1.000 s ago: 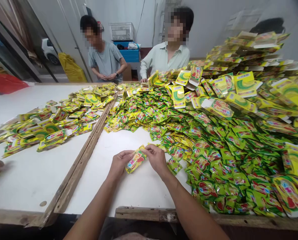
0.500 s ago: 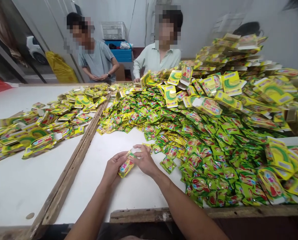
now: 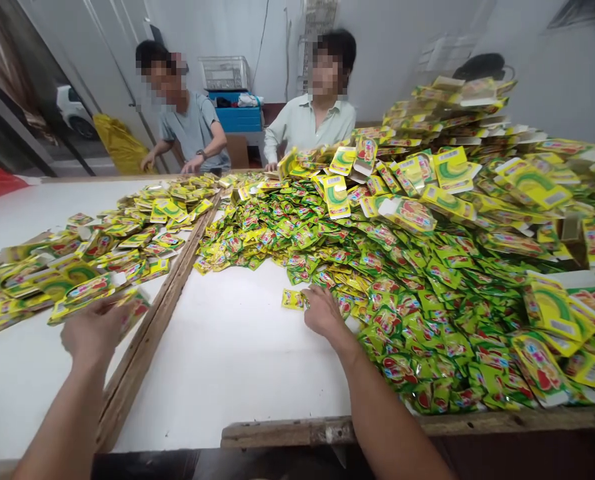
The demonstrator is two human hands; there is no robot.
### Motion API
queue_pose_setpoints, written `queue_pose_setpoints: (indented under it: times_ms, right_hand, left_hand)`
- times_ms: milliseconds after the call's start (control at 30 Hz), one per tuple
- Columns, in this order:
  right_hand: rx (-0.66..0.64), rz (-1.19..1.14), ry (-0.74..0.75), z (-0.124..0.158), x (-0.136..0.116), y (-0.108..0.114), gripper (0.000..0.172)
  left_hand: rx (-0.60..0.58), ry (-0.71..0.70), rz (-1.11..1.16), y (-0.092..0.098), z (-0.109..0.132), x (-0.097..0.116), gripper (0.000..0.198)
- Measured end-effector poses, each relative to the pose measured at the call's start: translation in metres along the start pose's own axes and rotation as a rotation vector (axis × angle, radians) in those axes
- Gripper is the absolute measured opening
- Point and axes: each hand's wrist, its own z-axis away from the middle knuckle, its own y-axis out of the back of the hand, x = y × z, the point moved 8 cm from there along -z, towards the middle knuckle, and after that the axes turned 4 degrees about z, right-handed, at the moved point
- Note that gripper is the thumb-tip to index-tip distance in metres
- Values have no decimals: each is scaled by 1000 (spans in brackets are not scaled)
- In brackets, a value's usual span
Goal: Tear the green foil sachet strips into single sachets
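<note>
My left hand (image 3: pixel 92 328), smeared by motion, is over the left side of the wooden divider. Its fingers are closed on a small printed box (image 3: pixel 136 311), also blurred, just above the heap of flat yellow and green boxes (image 3: pixel 90 288). On the other side, my right hand (image 3: pixel 323 311) reaches to the near edge of a large pile of shiny green sachets (image 3: pixel 402 313). Its fingertips are pinched together at a small green packet, partly hidden by the fingers. A yellow sachet (image 3: pixel 291 299) lies flat on the white table (image 3: pixel 237 353) beside these fingertips.
A wooden divider strip (image 3: pixel 172 293) splits the table, and a wooden edge (image 3: pixel 277 432) runs along the front. Open yellow boxes (image 3: pixel 457 170) are heaped at the back right. Two people (image 3: pixel 192 127) (image 3: pixel 317 120) are across the table.
My hands have moved apart. The left one carried the box leftward over the divider, while the right one let go of it and went right to the sachets. One person across spread their hands.
</note>
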Motion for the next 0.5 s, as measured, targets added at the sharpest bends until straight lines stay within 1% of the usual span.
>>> queue_pose_setpoints:
  times_ms: [33,67,100,133,167,200,267,333,400,433,500]
  right_hand:
    - [-20,11,54,1,-5,-4,53]
    - [-29,8,126,3,-13,-8,56]
    - [-33,-4,198,5,-22,-13,59]
    - [-37,-18,257,8,-30,-17,60]
    - [-42,-32,303,10,-37,-21,59]
    - [-43,-42,319,11,-41,-25,57]
    - [-30,-52,347,11,-47,-29,48]
    - [4,-57,357,9,-49,-28,45]
    - [47,-59,321,7,-45,-23,45]
    - [71,-64,284,5,-41,-19,45]
    - [114,-88,185,1,-28,-11,44]
  left_hand:
    - [28,11,-105,7,-12,-2,27]
    - [7,37,-105,8,-18,-5,25]
    - [-30,66,-16,6,-20,-8,23]
    - [-86,100,152,1,-17,-11,21]
    - [-162,143,380,-8,-11,-14,20]
    - [-220,158,500,-15,-5,-14,20]
    - [-292,151,599,-28,5,-13,28]
    - [-377,147,681,-39,9,-13,36]
    - [-444,160,792,-44,7,-14,36]
    - [-437,171,837,-43,2,-15,32]
    - [-334,178,876,-34,-12,-17,23]
